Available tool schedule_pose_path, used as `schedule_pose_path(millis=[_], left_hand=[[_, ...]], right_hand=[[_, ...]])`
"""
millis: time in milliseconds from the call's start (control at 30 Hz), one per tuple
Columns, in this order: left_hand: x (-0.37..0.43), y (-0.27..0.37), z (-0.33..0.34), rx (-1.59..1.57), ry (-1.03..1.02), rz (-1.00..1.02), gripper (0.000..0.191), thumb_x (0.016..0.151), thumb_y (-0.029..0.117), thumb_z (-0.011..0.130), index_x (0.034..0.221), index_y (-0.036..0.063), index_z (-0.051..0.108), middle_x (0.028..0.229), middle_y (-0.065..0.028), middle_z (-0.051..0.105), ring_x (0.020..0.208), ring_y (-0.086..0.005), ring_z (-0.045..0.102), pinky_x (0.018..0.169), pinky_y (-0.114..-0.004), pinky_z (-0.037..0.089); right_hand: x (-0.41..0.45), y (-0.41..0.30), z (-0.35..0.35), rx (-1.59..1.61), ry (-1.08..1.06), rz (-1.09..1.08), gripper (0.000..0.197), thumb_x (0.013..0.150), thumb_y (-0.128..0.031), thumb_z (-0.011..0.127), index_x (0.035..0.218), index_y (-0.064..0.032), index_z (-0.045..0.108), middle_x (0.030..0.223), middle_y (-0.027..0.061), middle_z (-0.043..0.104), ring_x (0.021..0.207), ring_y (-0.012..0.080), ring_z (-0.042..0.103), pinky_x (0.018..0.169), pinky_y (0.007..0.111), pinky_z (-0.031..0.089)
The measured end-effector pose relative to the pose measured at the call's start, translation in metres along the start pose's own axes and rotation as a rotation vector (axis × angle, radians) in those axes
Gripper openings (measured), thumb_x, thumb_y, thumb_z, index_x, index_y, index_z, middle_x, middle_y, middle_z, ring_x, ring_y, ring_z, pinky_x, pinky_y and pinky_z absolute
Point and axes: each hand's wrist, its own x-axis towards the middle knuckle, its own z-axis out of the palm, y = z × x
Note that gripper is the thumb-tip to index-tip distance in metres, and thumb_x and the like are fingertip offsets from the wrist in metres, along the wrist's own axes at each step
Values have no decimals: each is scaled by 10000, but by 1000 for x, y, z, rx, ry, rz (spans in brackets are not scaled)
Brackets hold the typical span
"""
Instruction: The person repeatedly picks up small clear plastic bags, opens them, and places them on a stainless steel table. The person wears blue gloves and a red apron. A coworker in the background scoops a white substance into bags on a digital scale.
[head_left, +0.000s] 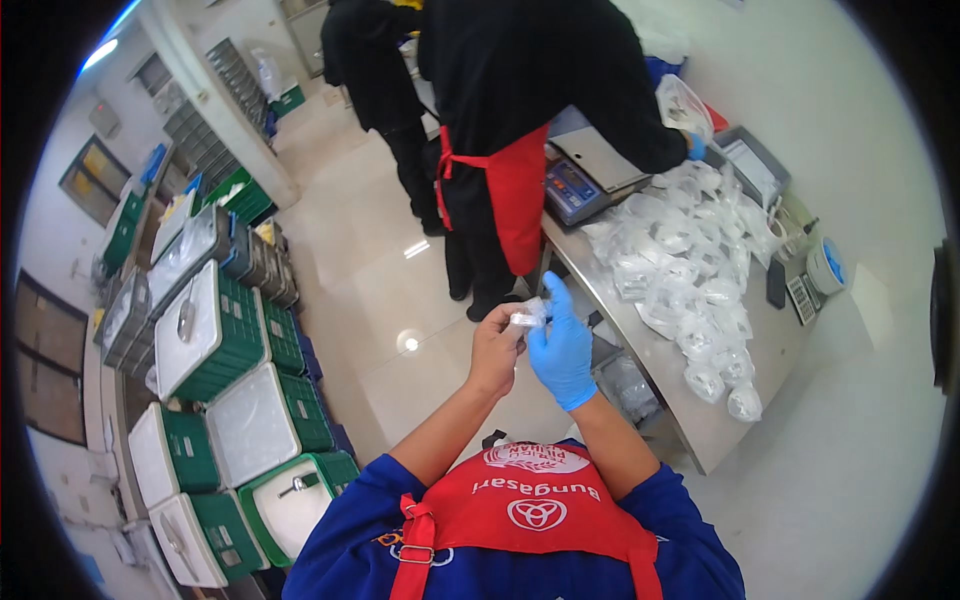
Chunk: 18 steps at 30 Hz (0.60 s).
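Observation:
My bare left hand (495, 349) is closed on a small clear plastic packet (529, 313), held in front of me above the floor. My right hand (561, 349) wears a blue glove and is beside the packet, its thumb and fingers close to or touching the plastic; the exact contact is hard to tell. To the right, a pile of filled clear plastic bags (686, 255) covers much of a metal-topped table (750, 457).
A digital scale (574, 187), calculator (802, 298), dark phone (776, 283) and white tub (825, 270) are on the table. A co-worker in a red apron (517, 195) leans over it, near another person in black (382, 75). Green crates (244, 337) line the left.

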Motion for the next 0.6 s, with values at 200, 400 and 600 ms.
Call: schedule_pose_path(millis=[200, 400, 600], left_hand=[[15, -15, 28, 2, -263, -157, 208, 925, 192, 521, 1018, 56, 646, 812, -21, 614, 646, -77, 521, 516, -226, 366], [20, -6, 96, -73, -298, -313, 264, 935, 160, 541, 1169, 54, 602, 887, -12, 625, 626, -71, 534, 477, -203, 367], [32, -45, 135, 95, -588, -354, 181, 981, 210, 574, 1074, 71, 642, 808, 13, 596, 599, -44, 482, 488, -203, 338]], right_hand=[[11, 29, -56, -89, 62, -66, 361, 825, -34, 615, 1184, -53, 581, 938, 148, 616, 808, 348, 603, 732, 419, 493], [19, 27, -117, -110, -94, -307, 117, 838, -179, 681, 910, -93, 648, 848, 116, 606, 805, 330, 589, 755, 433, 438], [38, 64, -175, -149, 124, -115, 109, 858, -212, 698, 817, -111, 694, 770, 76, 614, 749, 305, 575, 733, 414, 422]])
